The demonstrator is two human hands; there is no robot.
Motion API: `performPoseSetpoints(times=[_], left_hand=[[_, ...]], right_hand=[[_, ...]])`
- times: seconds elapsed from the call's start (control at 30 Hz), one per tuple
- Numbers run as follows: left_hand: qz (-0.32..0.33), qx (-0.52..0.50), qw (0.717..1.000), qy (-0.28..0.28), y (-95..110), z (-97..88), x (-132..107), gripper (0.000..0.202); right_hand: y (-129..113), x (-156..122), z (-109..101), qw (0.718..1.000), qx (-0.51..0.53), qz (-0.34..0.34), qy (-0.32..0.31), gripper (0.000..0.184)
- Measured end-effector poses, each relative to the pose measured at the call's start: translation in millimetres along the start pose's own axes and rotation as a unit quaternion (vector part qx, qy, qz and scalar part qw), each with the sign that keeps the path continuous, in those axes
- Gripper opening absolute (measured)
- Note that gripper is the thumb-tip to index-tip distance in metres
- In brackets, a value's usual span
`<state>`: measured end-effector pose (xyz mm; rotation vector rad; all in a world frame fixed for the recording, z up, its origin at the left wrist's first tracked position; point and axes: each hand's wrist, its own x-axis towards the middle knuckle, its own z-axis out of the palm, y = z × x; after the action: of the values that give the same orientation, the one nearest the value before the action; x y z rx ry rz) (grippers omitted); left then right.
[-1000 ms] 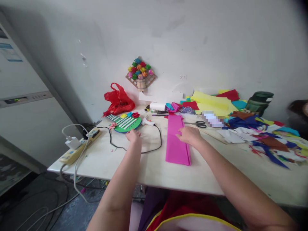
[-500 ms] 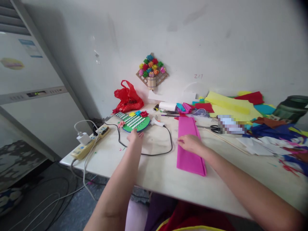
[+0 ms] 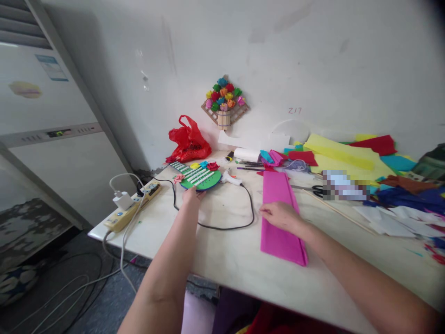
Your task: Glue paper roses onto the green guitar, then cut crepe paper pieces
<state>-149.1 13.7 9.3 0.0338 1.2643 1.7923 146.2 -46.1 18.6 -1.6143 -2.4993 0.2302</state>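
Observation:
A green, rounded craft board (image 3: 211, 180) with striped strips and paper flowers lies at the left-middle of the table. My left hand (image 3: 192, 195) is at its near edge, thumb side at the rim and fingers partly hidden beneath it; the hand appears closed on the edge. My right hand (image 3: 280, 215) hovers over or rests on a folded pink sheet of paper (image 3: 278, 190), its fingertips pinched together near the sheet's left edge. Anything between those fingertips is too small to make out. Just right of the board lies a white glue gun (image 3: 231, 178).
The gun's black cable (image 3: 251, 204) loops across the table. A power strip (image 3: 121, 218) lies on the left edge, a red plastic bag (image 3: 189, 144) at the back. Scissors (image 3: 318, 190), a thin stick (image 3: 342, 213) and coloured paper (image 3: 342, 153) spread out at right.
My left hand has gone from spread fingers beside the board to its near rim, fingers now partly under it. My right hand stays pinched over the pink paper. The view has shifted slightly.

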Motion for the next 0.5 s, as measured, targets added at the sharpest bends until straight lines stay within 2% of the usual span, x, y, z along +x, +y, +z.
performPoseSetpoints(times=[0.23, 0.37, 0.5], left_hand=[[0.042, -0.03, 0.999, -0.014, -7, 0.2, -11, 0.037], [0.074, -0.049, 0.995, -0.043, -10, 1.6, -12, 0.04], [0.104, -0.078, 0.987, -0.09, -9, 8.4, -2, 0.04]], right_hand=[[1, 1, 0, 1.0, 0.014, 0.0, -0.006, 0.029], [2, 2, 1, 1.0, 0.015, -0.01, -0.013, 0.03], [3, 3, 1, 1.0, 0.013, -0.017, -0.017, 0.03]])
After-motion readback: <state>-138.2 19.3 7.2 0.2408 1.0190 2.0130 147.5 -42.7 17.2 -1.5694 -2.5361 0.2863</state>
